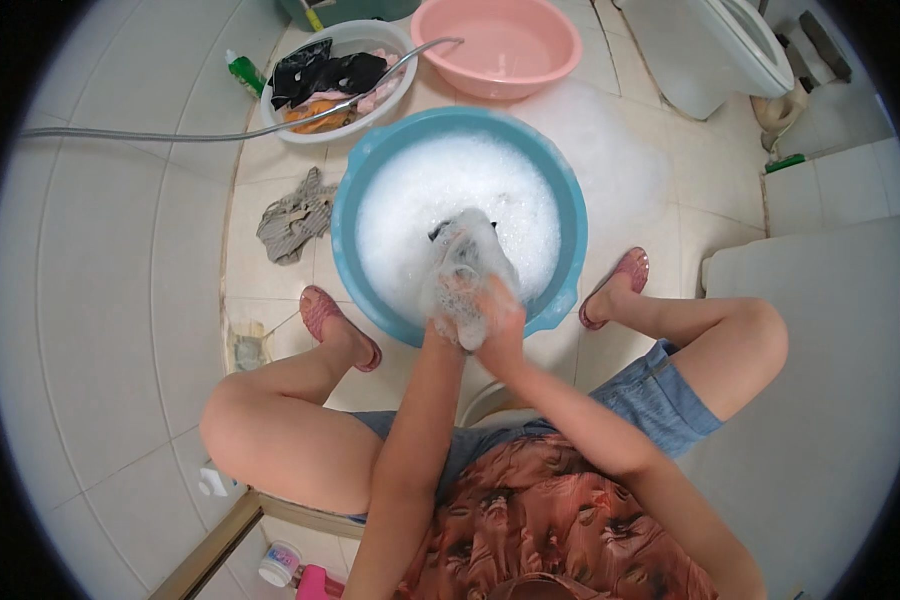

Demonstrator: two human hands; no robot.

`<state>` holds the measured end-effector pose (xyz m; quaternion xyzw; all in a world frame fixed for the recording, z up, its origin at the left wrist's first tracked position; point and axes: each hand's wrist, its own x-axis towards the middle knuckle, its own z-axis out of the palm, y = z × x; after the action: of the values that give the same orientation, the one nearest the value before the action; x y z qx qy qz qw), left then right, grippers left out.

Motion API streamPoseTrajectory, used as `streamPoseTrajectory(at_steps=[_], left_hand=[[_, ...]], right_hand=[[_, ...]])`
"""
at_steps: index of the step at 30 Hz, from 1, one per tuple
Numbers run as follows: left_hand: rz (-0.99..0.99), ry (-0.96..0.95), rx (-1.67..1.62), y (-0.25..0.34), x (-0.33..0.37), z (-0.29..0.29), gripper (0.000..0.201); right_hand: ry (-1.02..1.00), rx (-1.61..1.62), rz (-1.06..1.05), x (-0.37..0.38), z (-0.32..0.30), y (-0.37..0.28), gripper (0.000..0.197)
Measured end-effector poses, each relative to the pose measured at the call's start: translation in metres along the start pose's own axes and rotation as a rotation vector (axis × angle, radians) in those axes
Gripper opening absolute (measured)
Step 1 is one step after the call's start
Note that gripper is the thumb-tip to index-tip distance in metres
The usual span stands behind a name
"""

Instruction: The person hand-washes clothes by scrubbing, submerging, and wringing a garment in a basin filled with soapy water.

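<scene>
A wide blue basin (pixel 346 215) full of white suds (pixel 400 200) stands on the floor between my feet. At its near side my two hands are close together on a foam-covered, dark wet garment (pixel 480 250). My left hand (pixel 444 328) is closed on the near left of the cloth, its fingers mostly under lather. My right hand (pixel 502 318) is wrapped round the cloth's right side. Foam clings to both hands and hides much of the fabric, so the garment's kind cannot be made out. Small dark patches show at its far end.
Beyond the basin are a white tub (pixel 406 97) of clothes and a pink basin (pixel 525 50), with a metal shower hose (pixel 200 137) across them. A striped cloth (pixel 295 220) lies on the left floor near a green bottle (pixel 243 72). A toilet (pixel 705 50) stands far right.
</scene>
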<state>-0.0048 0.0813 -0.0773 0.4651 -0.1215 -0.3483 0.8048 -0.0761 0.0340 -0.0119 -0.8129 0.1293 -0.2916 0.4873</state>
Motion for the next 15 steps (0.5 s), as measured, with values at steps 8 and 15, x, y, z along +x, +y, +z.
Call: streamPoseTrajectory(at_steps=[8, 15], left_hand=[[-0.183, 0.058, 0.407, 0.016, 0.012, 0.017, 0.034], [0.127, 0.113, -0.055, -0.008, 0.0, 0.017, 0.036]], right_hand=[[0.051, -0.094, 0.107, 0.03, 0.002, 0.019, 0.017], [-0.096, -0.368, 0.388, 0.063, -0.004, 0.034, 0.021]])
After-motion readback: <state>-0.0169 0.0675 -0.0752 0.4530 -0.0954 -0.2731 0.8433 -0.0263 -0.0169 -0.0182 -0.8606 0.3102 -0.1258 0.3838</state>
